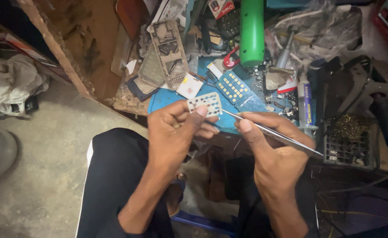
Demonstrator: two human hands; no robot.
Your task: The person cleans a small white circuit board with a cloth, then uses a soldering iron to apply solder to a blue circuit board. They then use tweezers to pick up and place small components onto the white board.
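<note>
Pinching a small white perforated keypad sheet (pixel 200 104) between thumb and forefinger, my left hand (pixel 174 132) holds it just above the near edge of the surface (pixel 114 99). Those fingers (pixel 199 112) are closed narrow on the sheet's lower edge, and the other left fingers curl underneath. My right hand (pixel 275 154) grips slim silver metal tweezers (pixel 269 131), fingers closed tight around the shaft, with the tip touching the sheet's right edge at about 3 o'clock of it.

Beyond the sheet, at 1 o'clock, lies a blue circuit board with rows of gold key contacts (pixel 238 90) on a blue work mat (pixel 165 99). At 12 o'clock sits a small white square part (pixel 189 86), and at 11 o'clock a grey plastic phone frame (pixel 169 53) leans over other clutter. A thick green plastic handle (pixel 251 31) stands at the far edge. At 3 o'clock of the board a white tube with a blue label (pixel 305 101) lies close by, and past it a black tray holding brass wool (pixel 348 136). A crumpled clear plastic bag (pixel 322 26) sits at 2 o'clock. Small loose parts crowd the mat around the board, just beyond the tweezer tip. My black-trousered knees (pixel 114 176) are below, with bare concrete floor (pixel 39 176) at 9 o'clock.
</note>
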